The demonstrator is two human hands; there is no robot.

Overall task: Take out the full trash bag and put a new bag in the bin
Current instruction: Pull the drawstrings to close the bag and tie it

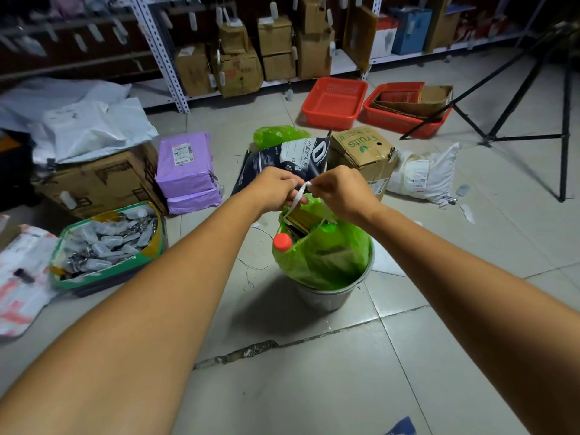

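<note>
You pinch the thin white plastic drawstring (298,197) with both hands above the round grey metal bin (329,298). Your left hand (276,189) curls its fingers round the lower run, and your right hand (342,193) nips the end between thumb and fingertips. The aim appears to be tying the mouth shut so nothing spills on the lift.

The full translucent green plastic trash bag (326,259) sits in the bin, a red-capped bottle (282,241) poking from its gathered top; no new bag is in yet.

The bin stands on a pale tiled floor (282,387) with a cracked joint. Nearby are purple wrapped parcels (185,171) and red plastic baskets (334,103). Grey metal shelving (166,51) stacked with cartons lines the dim storeroom behind.
</note>
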